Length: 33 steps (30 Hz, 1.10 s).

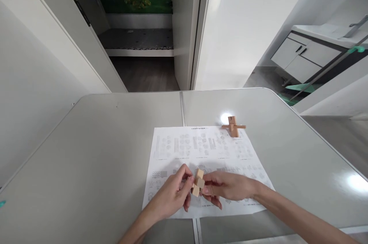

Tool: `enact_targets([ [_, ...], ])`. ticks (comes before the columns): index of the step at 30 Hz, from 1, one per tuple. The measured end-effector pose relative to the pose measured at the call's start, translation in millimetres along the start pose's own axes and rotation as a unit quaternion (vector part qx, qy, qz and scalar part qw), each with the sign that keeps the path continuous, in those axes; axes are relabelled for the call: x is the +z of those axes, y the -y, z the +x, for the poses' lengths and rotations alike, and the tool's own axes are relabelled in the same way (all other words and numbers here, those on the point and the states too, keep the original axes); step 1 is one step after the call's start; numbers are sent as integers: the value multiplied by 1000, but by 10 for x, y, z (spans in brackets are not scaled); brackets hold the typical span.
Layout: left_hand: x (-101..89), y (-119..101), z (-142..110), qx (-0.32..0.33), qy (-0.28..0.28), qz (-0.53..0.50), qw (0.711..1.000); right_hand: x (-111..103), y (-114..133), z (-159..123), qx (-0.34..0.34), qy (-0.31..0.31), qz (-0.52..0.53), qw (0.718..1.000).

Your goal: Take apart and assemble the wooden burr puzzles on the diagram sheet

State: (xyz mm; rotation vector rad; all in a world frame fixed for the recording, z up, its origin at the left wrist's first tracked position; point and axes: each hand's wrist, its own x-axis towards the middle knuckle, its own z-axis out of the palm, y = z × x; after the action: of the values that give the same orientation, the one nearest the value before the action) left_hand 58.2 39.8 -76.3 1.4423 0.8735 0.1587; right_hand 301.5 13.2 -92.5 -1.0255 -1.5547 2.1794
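Observation:
My left hand [174, 194] and my right hand [227, 187] meet over the near part of a printed instruction sheet [201, 148]. Between their fingertips they pinch a small wooden puzzle [198, 183] made of pale interlocked blocks, held just above the paper. Both hands are closed on it, the left from the left side, the right from the right. A second assembled wooden puzzle [233, 126], cross-shaped with a mark on its top block, stands at the sheet's far right corner, well beyond both hands.
The sheet lies on a grey folding table [86, 152] with a seam down its middle. Beyond the far edge are an open doorway [140, 45] and a white wall. A white cabinet [304, 58] and a mop stand at the right.

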Motion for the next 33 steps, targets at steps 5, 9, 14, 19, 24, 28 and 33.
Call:
enact_targets([
  [5,7,12,14,10,5,3,1000,18,13,-14,-11,-8,-19,1000],
  [9,7,61,-19,1,-1,0,1000,63,66,-6,-7,-26,-32,999],
  [14,6,29,-192,23,-4,-58,998,187,250,-123,0,-107,-59,992],
  [19,19,-28,-323,70,-19,-199,977,317,550,-347,-44,-144,-16,988],
  [24,90,10,-321,85,-5,-368,926,424,670,-371,-58,-206,-39,976],
  [28,135,-54,-336,71,-1,-364,929,508,663,-319,-82,-187,-81,976],
  [33,156,-154,-391,67,-62,-296,951,614,640,-315,-94,-250,-109,958],
])
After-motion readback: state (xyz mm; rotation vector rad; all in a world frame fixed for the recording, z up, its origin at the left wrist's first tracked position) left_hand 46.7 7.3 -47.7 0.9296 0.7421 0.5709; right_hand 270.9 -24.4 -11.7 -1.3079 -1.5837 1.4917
